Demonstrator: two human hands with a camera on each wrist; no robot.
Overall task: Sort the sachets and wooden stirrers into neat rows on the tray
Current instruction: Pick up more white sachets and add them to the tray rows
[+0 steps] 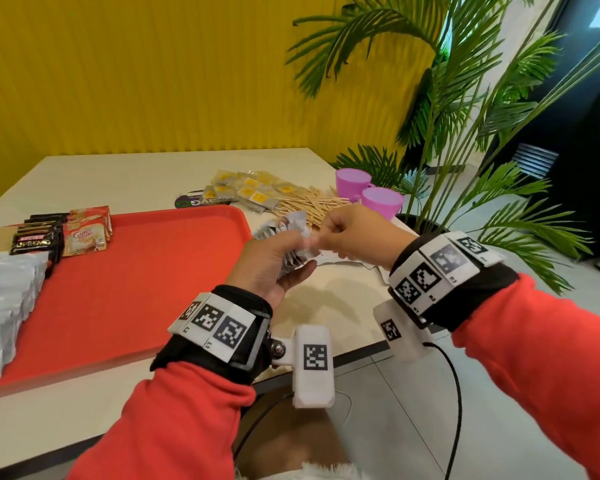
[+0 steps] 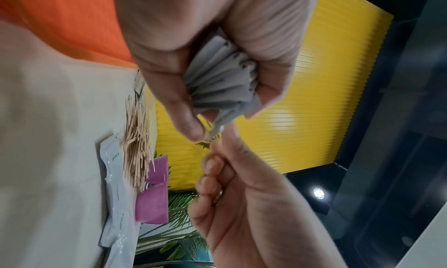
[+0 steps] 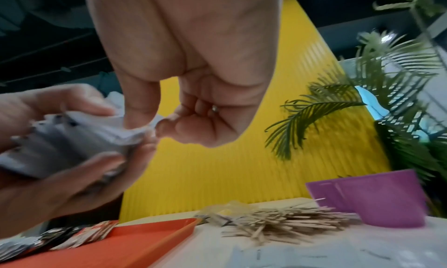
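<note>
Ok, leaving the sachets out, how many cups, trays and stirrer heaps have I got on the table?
Purple cups: 2
Red tray: 1
Heap of wooden stirrers: 1
Total: 4
Not counted: the silver sachets gripped in the left hand and pinched by the right hand.

The white sachets (image 1: 4,299) run off the head view's left edge. The left hand (image 3: 48,147) blurs in the right wrist view, hiding its sachets' print.
</note>
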